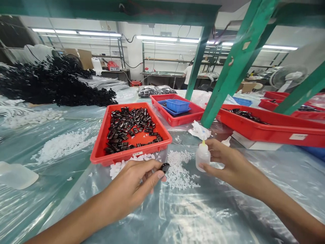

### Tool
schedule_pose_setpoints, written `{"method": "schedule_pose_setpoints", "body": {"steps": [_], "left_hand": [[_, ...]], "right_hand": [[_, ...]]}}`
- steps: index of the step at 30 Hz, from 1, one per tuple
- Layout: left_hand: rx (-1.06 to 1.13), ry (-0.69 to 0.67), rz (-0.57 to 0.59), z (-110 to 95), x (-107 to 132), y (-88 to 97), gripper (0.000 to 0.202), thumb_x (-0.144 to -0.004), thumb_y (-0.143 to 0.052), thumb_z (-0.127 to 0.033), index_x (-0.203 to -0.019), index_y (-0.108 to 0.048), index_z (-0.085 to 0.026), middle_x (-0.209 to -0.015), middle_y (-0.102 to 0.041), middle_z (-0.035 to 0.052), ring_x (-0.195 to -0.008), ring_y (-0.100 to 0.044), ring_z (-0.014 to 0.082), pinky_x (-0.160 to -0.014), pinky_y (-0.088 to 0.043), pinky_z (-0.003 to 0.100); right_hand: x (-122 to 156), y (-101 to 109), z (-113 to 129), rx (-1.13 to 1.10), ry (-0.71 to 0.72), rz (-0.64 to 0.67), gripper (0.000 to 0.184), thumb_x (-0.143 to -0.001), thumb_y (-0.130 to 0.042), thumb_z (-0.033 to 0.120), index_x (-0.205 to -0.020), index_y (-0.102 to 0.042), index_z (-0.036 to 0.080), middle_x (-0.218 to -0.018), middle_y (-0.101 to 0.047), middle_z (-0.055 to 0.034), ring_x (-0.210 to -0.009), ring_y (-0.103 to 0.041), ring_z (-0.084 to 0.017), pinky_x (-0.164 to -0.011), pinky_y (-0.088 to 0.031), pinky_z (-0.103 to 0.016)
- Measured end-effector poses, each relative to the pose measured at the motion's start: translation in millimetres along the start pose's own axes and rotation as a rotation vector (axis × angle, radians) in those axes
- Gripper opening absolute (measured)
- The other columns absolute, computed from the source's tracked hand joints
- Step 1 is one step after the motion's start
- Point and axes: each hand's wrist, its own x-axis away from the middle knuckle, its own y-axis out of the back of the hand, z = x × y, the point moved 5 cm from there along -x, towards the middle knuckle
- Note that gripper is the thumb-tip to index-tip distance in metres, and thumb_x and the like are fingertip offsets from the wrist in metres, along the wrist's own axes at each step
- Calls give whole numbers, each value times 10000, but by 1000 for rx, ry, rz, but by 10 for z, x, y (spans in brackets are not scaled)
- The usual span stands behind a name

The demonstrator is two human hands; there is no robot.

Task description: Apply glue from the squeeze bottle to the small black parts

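Between the thumb and fingers of my left hand is a small glossy black plastic part. My right hand has its thumb and fingers around a translucent squeeze bottle with a yellow needle tip, upright near the tabletop; whether its base touches cannot be made out. A scatter of small white plastic pieces lies on the plastic sheet between my hands. Just beyond my left hand stands a red tray with many black parts in it. A crumpled white tissue lies behind the bottle.
A green metal post slants down to the table at right. Beside it is a red bin of dark parts. Farther back, another red tray holds a blue basket. Black-tipped cables are heaped at left.
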Motion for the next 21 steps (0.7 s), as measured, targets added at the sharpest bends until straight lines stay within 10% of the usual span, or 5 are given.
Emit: {"method": "schedule_pose_setpoints", "body": {"steps": [9,12,15,17,21], "left_hand": [[-69,7,3,30,7,-34,271,-1136,-518,-351,-995,-698,-206,-678,-717,-24,-613,-637,147,-466,-328,236],[-78,-9,4,19,-2,-29,279,-1140,-502,-341,-973,-686,-213,-728,-742,-22,-596,-626,140,-472,-348,239],[-100,2,-7,5,17,-10,281,-1144,-497,-367,-1018,-709,-232,-781,-754,-27,-614,-647,150,-509,-405,243],[-131,11,-18,1,35,3,270,-1146,-502,-375,-1078,-731,-250,-770,-747,-42,-614,-659,158,-536,-441,246],[-226,-74,-32,-30,36,18,260,-1135,-504,-302,-1223,-735,-221,-995,-835,8,-762,-768,200,-718,-582,296]], "right_hand": [[-7,-56,-173,181,-86,-11,602,-905,-721,569,-1368,-488,262,-1092,-822,-105,-1017,-835,-374,-854,-679,-521],[51,108,54,336,122,-216,701,-927,-736,602,-1475,-477,249,-1274,-798,-162,-1129,-816,-394,-870,-692,-535],[255,182,475,532,491,-474,354,-1070,-652,446,-1375,-574,285,-1220,-806,-112,-1116,-816,-308,-887,-690,-433],[383,32,687,545,679,-372,152,-1149,-533,340,-1266,-628,323,-1069,-816,-38,-987,-826,-201,-841,-681,-295],[593,-451,750,522,792,-62,482,-1216,-275,405,-1092,-740,415,-975,-825,60,-855,-822,-102,-723,-664,-157]]}}
